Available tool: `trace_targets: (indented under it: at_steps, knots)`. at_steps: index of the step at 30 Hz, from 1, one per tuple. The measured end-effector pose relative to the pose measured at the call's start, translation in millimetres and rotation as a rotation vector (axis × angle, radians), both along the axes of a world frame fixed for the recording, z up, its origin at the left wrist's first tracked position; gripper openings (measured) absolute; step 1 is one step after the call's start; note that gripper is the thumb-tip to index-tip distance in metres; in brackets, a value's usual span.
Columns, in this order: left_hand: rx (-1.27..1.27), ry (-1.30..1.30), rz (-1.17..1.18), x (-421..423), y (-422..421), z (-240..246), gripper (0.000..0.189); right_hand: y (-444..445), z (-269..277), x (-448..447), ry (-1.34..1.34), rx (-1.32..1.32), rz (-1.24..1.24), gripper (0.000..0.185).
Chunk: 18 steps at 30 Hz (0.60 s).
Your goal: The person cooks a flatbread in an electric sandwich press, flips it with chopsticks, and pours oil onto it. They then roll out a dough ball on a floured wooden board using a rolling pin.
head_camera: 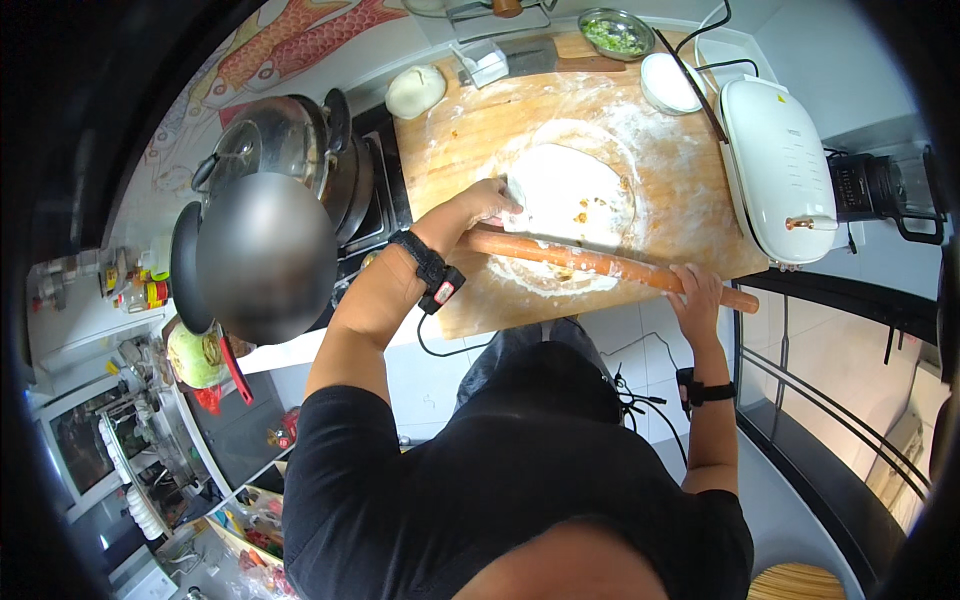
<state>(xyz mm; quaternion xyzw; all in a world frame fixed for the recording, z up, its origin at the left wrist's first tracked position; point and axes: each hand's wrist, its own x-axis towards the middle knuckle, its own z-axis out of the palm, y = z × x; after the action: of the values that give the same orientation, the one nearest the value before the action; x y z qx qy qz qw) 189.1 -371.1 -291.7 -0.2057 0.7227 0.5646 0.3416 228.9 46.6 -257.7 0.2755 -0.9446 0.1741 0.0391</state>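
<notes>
A flat, roughly round sheet of white dough [562, 180] lies on a floured wooden board [675, 180], with brownish bits showing near its right side. My left hand [495, 201] pinches the left edge of this sheet. Just below the dough, a wooden rolling pin [600, 264] slants across the board, its left end close beneath my left hand. Near its right end, my right hand [696, 296] grips the pin, which reaches past the board's edge. Flour and a few bits of filling cling to the pin and the board around it.
A dough ball [415, 91], a white container [485, 64], a cleaver [551, 61], a bowl of chopped greens [616, 34] and a white bowl [670, 84] line the far side. A white electric appliance [780, 165] stands right; a lidded pot [262, 146] stands on the left stove.
</notes>
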Motion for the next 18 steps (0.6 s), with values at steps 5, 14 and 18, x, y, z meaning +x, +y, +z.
trace_targets:
  at_steps: [5, 14, 18]
  knots:
    - [-0.134, 0.050, -0.084, 23.7, -26.6, 16.4, 0.047, -19.7, -6.8, -6.1, 0.020, -0.009, 0.060, 0.045]
    - [-0.978, 0.876, -0.195, 118.8, 14.8, 26.8, 0.046, -46.7, -9.7, -4.6, -0.080, 0.042, -0.013, 0.049]
    - [-0.975, 0.884, -0.130, 120.1, 17.8, 9.0, 0.053, -77.9, -17.9, 6.4, 0.069, 0.172, -0.070, 0.048]
